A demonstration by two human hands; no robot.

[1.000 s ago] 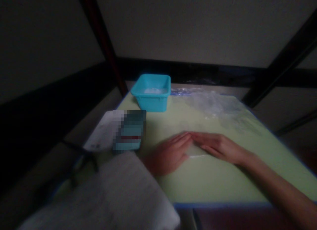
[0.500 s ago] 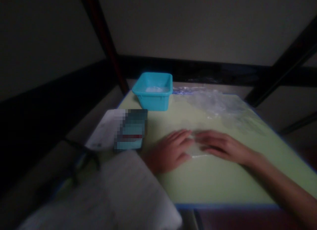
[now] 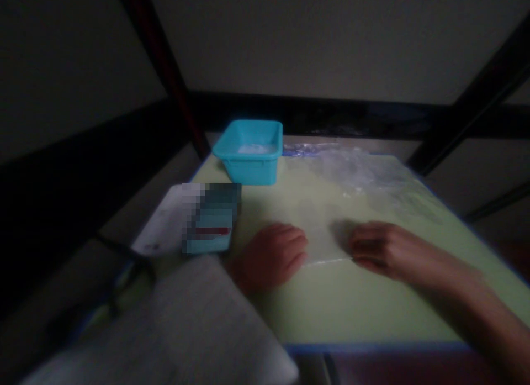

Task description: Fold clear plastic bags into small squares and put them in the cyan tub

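A thin, clear plastic bag (image 3: pixel 325 244) lies flat on the yellow-green tabletop (image 3: pixel 351 307), its near edge showing as a bright line. At the bag's left side, my left hand (image 3: pixel 275 258) is closed with its fingers curled over the plastic. My right hand (image 3: pixel 379 249) is closed at the opposite side, slightly blurred, its fingertips bent down onto the bag's edge. The fingertips of both hands are partly hidden.
A turquoise plastic basket (image 3: pixel 252 169) with whitish contents stands at the back left. Crumpled clear plastic (image 3: pixel 360 172) is spread along the back right. A blurred-out box-like item (image 3: pixel 215 219) rests on white paper (image 3: pixel 161 219) at left. A grey-white sleeve (image 3: pixel 186 324) covers my left forearm.
My hands have moved apart, the left one leftward and the right one rightward. Their fingers are more curled, and more of the plastic bag shows between them. The view has shifted slightly.
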